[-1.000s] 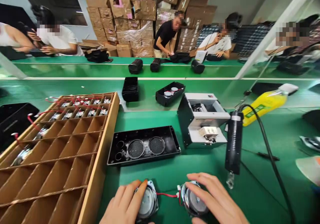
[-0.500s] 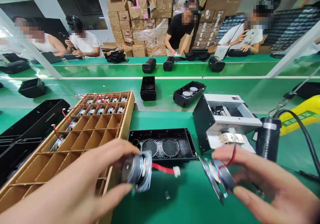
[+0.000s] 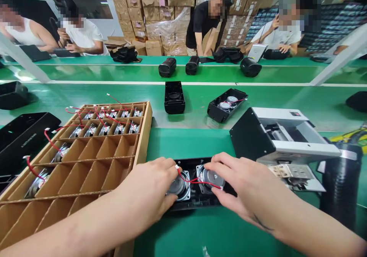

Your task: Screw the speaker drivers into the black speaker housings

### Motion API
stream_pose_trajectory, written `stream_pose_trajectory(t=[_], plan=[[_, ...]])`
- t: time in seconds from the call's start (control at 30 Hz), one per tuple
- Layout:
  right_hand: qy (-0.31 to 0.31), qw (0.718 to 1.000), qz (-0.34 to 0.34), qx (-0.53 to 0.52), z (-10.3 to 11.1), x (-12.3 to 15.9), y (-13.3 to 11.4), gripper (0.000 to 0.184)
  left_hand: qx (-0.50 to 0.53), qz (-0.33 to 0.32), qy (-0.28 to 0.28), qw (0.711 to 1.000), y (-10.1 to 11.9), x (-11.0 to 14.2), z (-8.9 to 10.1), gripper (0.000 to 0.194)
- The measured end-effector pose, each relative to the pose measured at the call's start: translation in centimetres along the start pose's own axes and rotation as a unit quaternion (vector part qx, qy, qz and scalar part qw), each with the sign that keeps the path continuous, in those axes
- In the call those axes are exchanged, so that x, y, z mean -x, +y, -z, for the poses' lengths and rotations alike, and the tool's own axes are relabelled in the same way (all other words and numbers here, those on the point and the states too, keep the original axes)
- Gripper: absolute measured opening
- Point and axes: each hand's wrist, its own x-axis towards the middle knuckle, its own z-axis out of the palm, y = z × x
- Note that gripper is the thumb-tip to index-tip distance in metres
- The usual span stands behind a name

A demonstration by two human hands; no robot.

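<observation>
Two round speaker drivers with square metal frames sit side by side inside a black speaker housing [image 3: 197, 207] on the green bench. My left hand [image 3: 151, 190] has its fingers around the left speaker driver [image 3: 179, 188]. Gripped at its rim by thumb and fingers, the right speaker driver [image 3: 212, 178] is in my right hand [image 3: 235, 184]. Red wires [image 3: 195, 180] with white plugs cross between the drivers. Both hands cover the ends of the housing.
A divided cardboard box [image 3: 143, 142] with several more speaker drivers stands at left. To the right are a white and black machine [image 3: 301, 134] and a black cylindrical tool [image 3: 341, 184]. Beyond, a housing with two drivers [image 3: 226, 106] and another black housing [image 3: 174, 98] lie on the green surface.
Both hands have moved inward and forward, bringing the two drivers from in front of the housing down into it. The drivers now lie with their backs up. The view has shifted slightly.
</observation>
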Motion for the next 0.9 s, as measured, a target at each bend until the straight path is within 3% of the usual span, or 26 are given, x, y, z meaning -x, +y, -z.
stream_pose_trajectory(t=[0.23, 0.6, 0.9], plan=[[-0.035, 0.999, 0.018, 0.013, -0.4, -2.1, -0.6, 0.023, -0.022, 0.020, -0.055, 0.998, 0.3, -1.2, 0.0, 0.015], [-0.031, 0.999, 0.023, -0.019, -1.0, -1.3, -0.1, 0.025, -0.019, -0.036, 0.056, 0.998, -0.7, -0.8, -1.7, 0.018], [-0.038, 0.999, 0.004, -0.033, -1.3, -0.6, -0.1, 0.028, 0.014, -0.045, 0.061, 0.997, -1.0, -0.6, -2.1, 0.022]])
